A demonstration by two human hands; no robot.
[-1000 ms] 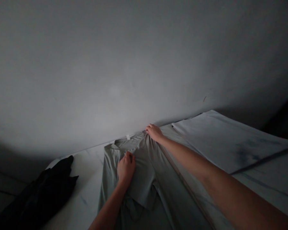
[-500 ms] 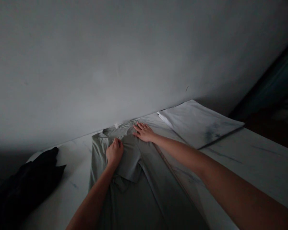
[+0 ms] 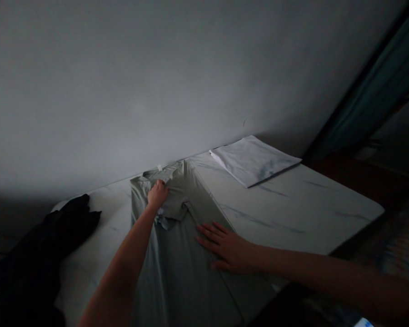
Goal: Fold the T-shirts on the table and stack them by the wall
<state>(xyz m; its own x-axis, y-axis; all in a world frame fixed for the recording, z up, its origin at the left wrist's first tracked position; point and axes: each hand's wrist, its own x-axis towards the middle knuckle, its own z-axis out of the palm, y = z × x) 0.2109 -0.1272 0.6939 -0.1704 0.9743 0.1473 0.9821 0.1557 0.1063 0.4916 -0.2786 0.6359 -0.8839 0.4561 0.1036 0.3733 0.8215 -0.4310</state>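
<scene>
A grey-green shirt [image 3: 191, 268] lies lengthwise on the table, its sides folded inward and a sleeve lying across its upper part. The collar, with a small white tag, is at the far end by the wall. My left hand [image 3: 158, 194] is closed on the shirt's cloth just below the collar, its fingertips partly hidden. Fingers spread, my right hand [image 3: 221, 245] rests flat on the right side of the shirt, about midway down its visible length.
A folded white cloth piece with a dark print [image 3: 255, 159] lies at the right back of the marble-patterned table [image 3: 286, 213]. Crumpled black clothing [image 3: 44, 245] is heaped at the left. A grey wall [image 3: 139, 91] stands behind the table; a dark teal curtain [image 3: 371, 91] hangs at right.
My right hand has slid from beside the collar down the shirt's right side toward me. My left hand stays by the collar. The view has shifted, showing more of the table's right end.
</scene>
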